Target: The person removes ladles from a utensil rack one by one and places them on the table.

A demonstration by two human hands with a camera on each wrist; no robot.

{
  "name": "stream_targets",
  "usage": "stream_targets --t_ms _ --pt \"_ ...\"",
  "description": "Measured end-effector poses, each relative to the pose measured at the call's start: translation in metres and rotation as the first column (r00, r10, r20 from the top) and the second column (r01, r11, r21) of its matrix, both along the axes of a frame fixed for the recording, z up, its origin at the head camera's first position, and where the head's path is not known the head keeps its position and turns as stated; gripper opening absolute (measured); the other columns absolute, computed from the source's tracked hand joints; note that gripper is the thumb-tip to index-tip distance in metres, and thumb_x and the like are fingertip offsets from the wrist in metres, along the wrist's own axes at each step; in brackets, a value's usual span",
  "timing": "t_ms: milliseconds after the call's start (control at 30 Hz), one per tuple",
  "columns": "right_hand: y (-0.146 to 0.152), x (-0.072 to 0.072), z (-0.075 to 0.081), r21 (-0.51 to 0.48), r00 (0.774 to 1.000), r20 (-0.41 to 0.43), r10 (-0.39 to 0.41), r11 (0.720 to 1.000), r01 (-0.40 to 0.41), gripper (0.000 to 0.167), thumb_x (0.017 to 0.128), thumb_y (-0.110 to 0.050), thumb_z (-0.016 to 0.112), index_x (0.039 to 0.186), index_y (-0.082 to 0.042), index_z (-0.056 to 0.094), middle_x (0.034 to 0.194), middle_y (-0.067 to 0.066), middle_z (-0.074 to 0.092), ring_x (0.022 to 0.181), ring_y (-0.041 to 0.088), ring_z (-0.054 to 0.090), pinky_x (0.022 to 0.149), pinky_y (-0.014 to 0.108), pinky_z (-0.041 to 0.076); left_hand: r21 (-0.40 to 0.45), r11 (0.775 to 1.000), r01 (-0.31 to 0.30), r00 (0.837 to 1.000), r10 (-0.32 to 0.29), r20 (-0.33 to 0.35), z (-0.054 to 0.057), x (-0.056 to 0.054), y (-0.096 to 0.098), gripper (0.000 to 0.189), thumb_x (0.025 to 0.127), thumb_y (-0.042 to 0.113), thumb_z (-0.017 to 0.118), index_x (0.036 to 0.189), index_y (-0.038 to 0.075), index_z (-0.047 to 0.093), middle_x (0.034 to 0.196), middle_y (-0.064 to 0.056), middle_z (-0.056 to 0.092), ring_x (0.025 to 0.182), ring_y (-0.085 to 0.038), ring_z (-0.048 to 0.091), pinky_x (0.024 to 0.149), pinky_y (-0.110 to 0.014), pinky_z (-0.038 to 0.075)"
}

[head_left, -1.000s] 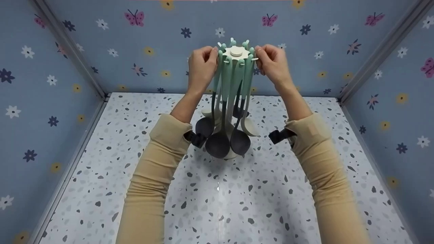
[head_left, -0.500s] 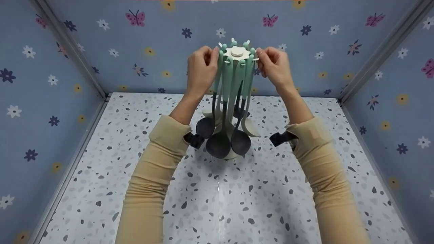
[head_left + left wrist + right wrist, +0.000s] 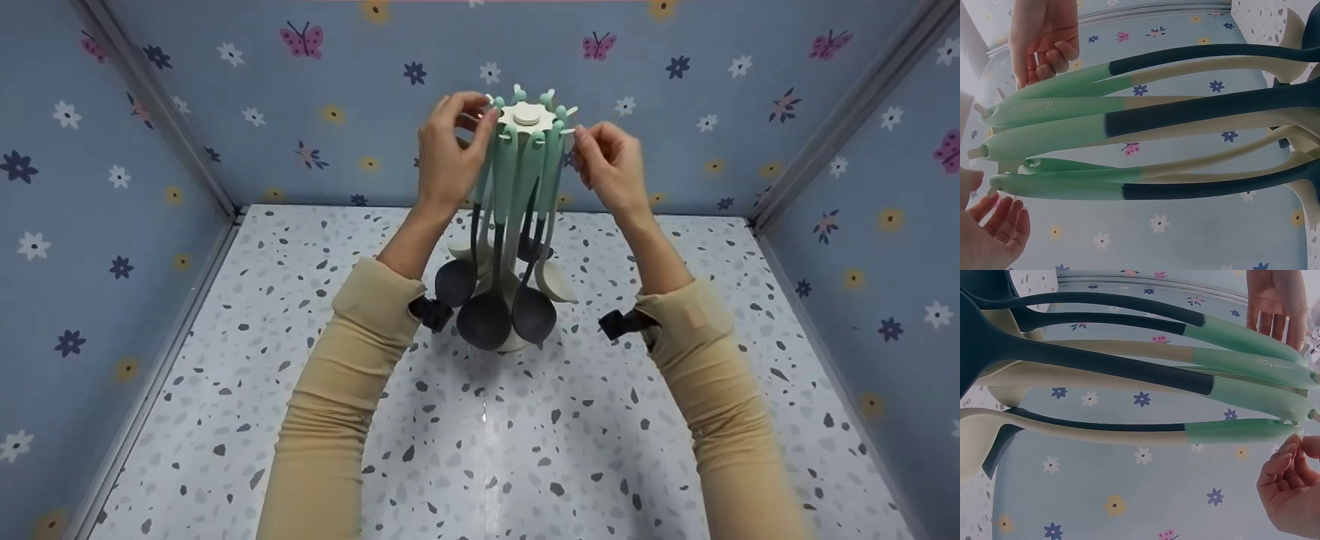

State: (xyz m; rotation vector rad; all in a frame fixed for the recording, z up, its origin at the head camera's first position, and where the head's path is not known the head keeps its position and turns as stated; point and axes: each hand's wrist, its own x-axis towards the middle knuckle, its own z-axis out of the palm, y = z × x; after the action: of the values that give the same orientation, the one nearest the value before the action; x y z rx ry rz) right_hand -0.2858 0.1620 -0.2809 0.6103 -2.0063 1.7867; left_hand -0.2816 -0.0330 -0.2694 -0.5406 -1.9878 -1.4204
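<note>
A cream rotating utensil rack (image 3: 526, 114) holds several kitchen utensils by mint-green handles. Dark bowls hang below, among them a ladle (image 3: 484, 321) and a pointed spoon (image 3: 534, 315), beside a cream spoon (image 3: 555, 283). At the rack's left, my left hand (image 3: 450, 154) has its thumb and fingers spread apart, fingertips right at a handle's hung end; in the left wrist view the hand (image 3: 996, 228) shows loosely bent fingers. On the other side, my right hand (image 3: 615, 161) pinches at the tip of a white hook (image 3: 568, 132). Its fingertips (image 3: 1296, 437) meet the handle end in the right wrist view.
The rack stands on a white speckled tabletop (image 3: 480, 450), close to the blue flowered back wall (image 3: 360, 97). Similar panels enclose the left side (image 3: 67, 225) and the right side (image 3: 900, 247). Black wrist cameras (image 3: 433, 313) sit at both rolled cuffs.
My left thumb and fingers have spread from a pinch and shifted slightly right. My right hand has left an upper hook and come down towards me to the one beside it. The utensils hang unmoved.
</note>
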Motion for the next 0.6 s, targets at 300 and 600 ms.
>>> stream_targets --t_ms 300,600 --pt "0.000 0.023 0.000 0.030 0.999 0.002 -0.043 0.999 0.043 0.018 0.090 -0.001 0.047 0.078 0.010 0.053 0.060 0.008 0.051 0.047 0.010 0.041 0.043 0.017 0.036 0.013 0.999 0.035 0.999 -0.035 0.015 -0.003 -0.003 0.001 0.021 0.088 0.015 0.056 0.100 -0.001 0.064 0.091 -0.009 0.061 0.082 -0.014 0.059 0.068 -0.020 0.048" --pt "0.009 0.029 -0.021 0.059 0.997 0.023 -0.071 0.996 0.070 0.016 0.091 -0.001 0.046 0.081 0.010 0.053 0.067 0.018 0.052 0.051 0.014 0.044 0.044 0.019 0.038 0.078 0.995 0.064 0.995 -0.070 0.073 0.018 0.023 0.004 0.016 0.087 0.002 0.055 0.095 -0.010 0.062 0.090 -0.017 0.061 0.082 -0.022 0.060 0.070 -0.023 0.049"
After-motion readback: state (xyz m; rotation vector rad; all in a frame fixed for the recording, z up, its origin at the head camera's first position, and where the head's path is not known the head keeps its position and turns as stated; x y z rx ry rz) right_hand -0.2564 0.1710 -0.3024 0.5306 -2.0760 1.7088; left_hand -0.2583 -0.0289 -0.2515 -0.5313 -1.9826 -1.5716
